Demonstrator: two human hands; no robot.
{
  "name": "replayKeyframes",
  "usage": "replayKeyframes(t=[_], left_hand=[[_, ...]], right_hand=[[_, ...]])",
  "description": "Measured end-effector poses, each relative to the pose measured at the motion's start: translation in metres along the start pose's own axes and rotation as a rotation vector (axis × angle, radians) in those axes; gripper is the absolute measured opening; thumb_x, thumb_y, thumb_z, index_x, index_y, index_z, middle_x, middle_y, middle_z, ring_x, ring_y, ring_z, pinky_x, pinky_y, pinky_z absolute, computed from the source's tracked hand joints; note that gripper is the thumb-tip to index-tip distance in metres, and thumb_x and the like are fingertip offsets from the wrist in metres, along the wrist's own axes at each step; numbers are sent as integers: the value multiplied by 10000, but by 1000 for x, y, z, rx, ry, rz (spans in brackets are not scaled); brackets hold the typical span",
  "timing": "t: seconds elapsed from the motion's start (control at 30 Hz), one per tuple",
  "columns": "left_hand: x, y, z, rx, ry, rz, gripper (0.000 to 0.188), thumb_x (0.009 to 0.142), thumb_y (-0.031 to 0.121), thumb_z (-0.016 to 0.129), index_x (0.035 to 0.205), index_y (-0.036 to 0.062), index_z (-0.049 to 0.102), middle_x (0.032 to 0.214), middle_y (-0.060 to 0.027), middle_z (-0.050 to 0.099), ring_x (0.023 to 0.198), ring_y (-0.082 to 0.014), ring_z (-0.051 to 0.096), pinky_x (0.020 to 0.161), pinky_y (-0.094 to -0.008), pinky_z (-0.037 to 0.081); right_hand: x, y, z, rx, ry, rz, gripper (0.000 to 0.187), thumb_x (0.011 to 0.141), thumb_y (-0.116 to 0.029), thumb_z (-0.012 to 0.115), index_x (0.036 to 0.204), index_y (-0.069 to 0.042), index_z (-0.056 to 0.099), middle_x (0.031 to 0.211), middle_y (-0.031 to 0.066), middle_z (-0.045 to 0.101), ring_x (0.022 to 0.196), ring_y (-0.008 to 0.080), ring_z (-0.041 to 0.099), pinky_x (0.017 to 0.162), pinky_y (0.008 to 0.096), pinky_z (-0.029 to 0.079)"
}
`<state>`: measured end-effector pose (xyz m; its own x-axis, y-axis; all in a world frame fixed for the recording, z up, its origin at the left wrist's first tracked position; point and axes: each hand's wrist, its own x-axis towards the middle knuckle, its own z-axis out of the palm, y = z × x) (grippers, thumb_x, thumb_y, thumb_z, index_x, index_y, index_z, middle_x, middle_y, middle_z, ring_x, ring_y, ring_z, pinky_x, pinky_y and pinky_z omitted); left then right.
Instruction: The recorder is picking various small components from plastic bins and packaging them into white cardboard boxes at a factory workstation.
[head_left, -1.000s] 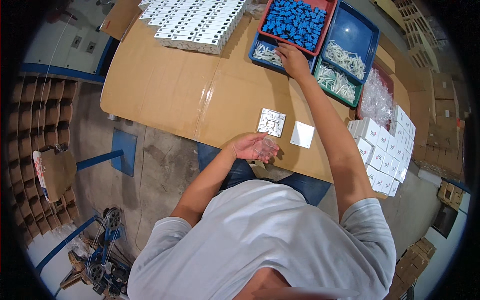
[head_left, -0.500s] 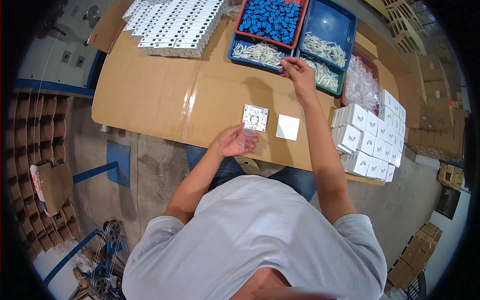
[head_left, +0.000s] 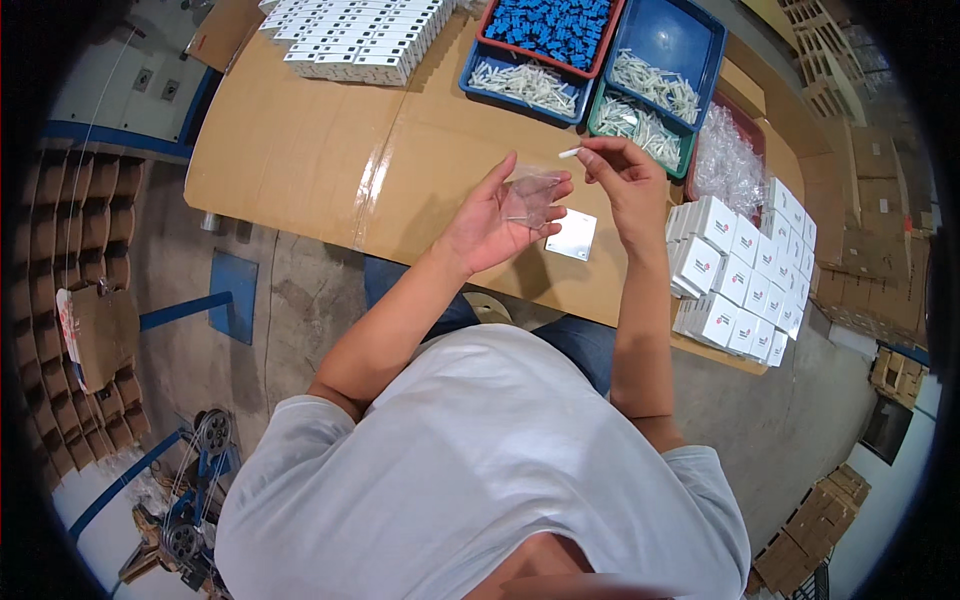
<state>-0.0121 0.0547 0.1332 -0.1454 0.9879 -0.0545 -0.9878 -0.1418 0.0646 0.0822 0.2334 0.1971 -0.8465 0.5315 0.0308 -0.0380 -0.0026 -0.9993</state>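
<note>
In my left hand point(head_left: 495, 220), palm up with the fingers loosely curled, rests a small clear plastic bag point(head_left: 535, 190). A thin, pale piece shows inside the bag. My right hand point(head_left: 625, 178) pinches a small white plastic wall plug point(head_left: 569, 153) between thumb and fingertips, just to the right of the bag's top. On the cardboard-covered table point(head_left: 420, 150), a flat square white plate point(head_left: 575, 235) lies below the hands, partly covered by my left fingertips. The white square frame seen earlier is hidden behind my left hand.
Beyond my hands stand a blue tray point(head_left: 515, 106) and a green tray point(head_left: 684, 158) of white plugs, and a red tray of blue pieces point(head_left: 550, 30). Clear bags point(head_left: 725, 160) fill another tray. White boxes point(head_left: 745, 275) are stacked at right, more boxes point(head_left: 350, 65) at far left.
My right hand has drawn back from the trays with a white wall plug. My left hand has risen up and to the right with the bag, now covering the white frame.
</note>
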Motion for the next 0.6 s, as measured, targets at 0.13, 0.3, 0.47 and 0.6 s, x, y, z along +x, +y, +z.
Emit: replayKeyframes(t=[0.13, 0.3, 0.47, 0.6], left_hand=[[2, -4, 14, 122, 62, 5, 700, 1045, 573, 433, 1406, -17, 536, 1307, -151, 657, 1115, -290, 669, 983, -425, 528], [6, -13, 21, 319, 169, 37, 668, 1045, 578, 434, 1388, 18, 556, 1298, -161, 658, 1172, -309, 656, 994, -432, 525], [11, -20, 18, 285, 155, 28, 615, 1044, 561, 461, 1344, 37, 579, 1264, -171, 667, 1138, -317, 673, 958, -431, 554], [12, -21, 10, 210, 97, 19, 603, 1042, 560, 470, 1341, 49, 584, 1246, -163, 675, 1111, -315, 685, 943, -430, 564]], right_hand=[[-4, -11, -7, -131, -94, -66, 132, 906, -56, 750, 1028, -16, 717, 1010, 30, 720, 809, 80, 632, 720, 234, 505], [1, -28, -17, -281, -279, -103, 140, 870, -80, 760, 988, -20, 716, 1117, 55, 713, 858, 109, 657, 759, 249, 512], [14, -40, -21, -390, -460, -96, 141, 848, -102, 772, 925, -3, 709, 1150, 72, 713, 898, 132, 670, 782, 259, 523], [18, -38, -17, -339, -589, 1, 100, 895, -118, 747, 916, -22, 728, 1242, 89, 692, 947, 124, 668, 776, 267, 546]])
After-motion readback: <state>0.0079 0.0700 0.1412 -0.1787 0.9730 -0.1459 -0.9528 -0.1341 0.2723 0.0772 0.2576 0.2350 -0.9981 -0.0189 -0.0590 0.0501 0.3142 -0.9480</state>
